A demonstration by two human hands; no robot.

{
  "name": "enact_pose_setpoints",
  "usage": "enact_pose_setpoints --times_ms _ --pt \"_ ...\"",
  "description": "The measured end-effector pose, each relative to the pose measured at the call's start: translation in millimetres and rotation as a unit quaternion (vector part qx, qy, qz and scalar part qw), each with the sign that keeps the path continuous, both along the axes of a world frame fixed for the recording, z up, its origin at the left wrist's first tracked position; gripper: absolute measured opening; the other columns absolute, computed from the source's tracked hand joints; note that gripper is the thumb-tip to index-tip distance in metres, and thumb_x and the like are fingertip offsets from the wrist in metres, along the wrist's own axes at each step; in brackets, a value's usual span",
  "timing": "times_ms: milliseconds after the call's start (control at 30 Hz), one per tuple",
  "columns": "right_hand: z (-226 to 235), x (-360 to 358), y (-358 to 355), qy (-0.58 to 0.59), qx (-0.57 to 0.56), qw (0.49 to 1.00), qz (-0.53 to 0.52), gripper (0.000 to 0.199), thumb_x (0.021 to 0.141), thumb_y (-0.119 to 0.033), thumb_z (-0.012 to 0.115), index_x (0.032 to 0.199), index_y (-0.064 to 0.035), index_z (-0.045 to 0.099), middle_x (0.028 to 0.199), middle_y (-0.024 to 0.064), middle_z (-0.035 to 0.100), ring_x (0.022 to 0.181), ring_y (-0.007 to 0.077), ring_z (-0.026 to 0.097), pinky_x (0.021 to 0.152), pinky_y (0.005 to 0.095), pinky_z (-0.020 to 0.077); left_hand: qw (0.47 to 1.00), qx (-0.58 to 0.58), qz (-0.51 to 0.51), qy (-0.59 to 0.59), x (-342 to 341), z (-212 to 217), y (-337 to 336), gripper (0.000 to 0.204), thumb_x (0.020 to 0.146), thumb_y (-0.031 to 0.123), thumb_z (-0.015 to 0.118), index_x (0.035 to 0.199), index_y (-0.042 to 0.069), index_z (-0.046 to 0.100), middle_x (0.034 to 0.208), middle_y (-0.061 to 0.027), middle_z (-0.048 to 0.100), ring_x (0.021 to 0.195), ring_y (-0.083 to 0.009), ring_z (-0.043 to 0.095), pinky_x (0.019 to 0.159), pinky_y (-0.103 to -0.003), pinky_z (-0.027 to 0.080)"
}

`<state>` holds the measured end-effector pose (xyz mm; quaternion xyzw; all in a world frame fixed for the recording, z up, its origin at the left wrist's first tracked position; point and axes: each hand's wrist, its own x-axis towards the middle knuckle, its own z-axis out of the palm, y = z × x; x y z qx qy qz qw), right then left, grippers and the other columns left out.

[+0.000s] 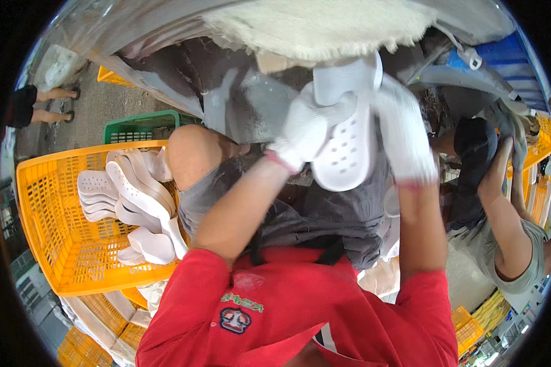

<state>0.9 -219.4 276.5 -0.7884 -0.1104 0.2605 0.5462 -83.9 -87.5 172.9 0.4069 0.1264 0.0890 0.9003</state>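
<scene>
A white foam clog (348, 150) with rows of small holes is raised in front of me, its far end close under a fluffy white buffing wheel (324, 24). My left hand (312, 125), in a white knitted glove, is closed around the clog's left side, with the thumb across its middle. My right hand (406, 131), gloved the same way, is at the clog's right edge. Motion smears its fingers, so I cannot make out its grip. Whether the clog touches the wheel is hard to see.
On my left stands a yellow plastic basket (61, 244) holding several white clogs (141, 189). A green crate (138, 127) is behind it. More white pieces (390, 232) lie by my right thigh. Another person's arm (499, 165) is at the right. Grey machine housing (159, 30) surrounds the wheel.
</scene>
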Motion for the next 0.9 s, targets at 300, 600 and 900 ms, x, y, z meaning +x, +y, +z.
enact_pose_setpoints --times_ms 300,600,900 --pt "-103 6 -39 -0.419 -0.035 0.898 -0.127 0.081 0.086 -0.004 0.075 0.158 0.011 0.042 0.148 0.0258 0.061 0.131 0.0296 0.065 0.111 0.0374 0.0519 0.975 -0.04 -0.06 0.208 98 -7 13 0.058 0.104 0.047 0.067 0.13 -0.004 0.07 0.12 -0.0135 0.077 0.105 -0.0215 0.071 0.09 -0.033 0.055" --pt "-14 33 9 -0.273 -0.097 0.956 0.036 0.048 0.088 -0.023 0.074 0.131 -0.0036 0.071 0.122 0.0235 0.075 0.114 0.0423 0.072 0.101 0.0444 0.0563 0.898 0.332 -0.15 0.245 22 5 30 0.054 0.101 0.047 0.072 0.119 -0.004 0.075 0.106 -0.0136 0.077 0.103 -0.0194 0.071 0.094 -0.034 0.054" --pt "-6 -48 -28 -0.504 -0.282 0.783 0.231 0.056 0.084 -0.007 0.07 0.139 -0.0155 0.072 0.142 0.0106 0.069 0.135 0.033 0.063 0.116 0.0508 0.0473 0.955 -0.25 -0.158 -0.008 31 -18 15 0.048 0.109 0.047 0.059 0.134 0.006 0.067 0.118 -0.0149 0.075 0.095 -0.0302 0.076 0.086 -0.043 0.066"
